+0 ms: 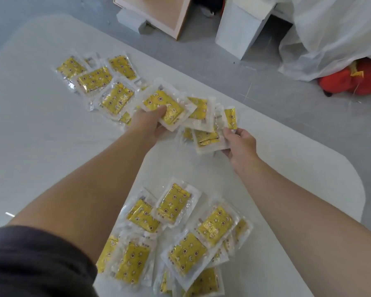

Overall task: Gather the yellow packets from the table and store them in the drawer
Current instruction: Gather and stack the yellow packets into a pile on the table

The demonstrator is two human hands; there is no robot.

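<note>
Now left hand [148, 123], right hand [241, 145] hold unreadable yellow packets [156, 100]

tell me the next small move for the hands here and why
Probably slide the packet gripped by the left hand onto the bundle the right hand holds, making one stack. Both hands are occupied, while a far pile and a near pile lie loose on the table; merging would free the left hand.
</note>
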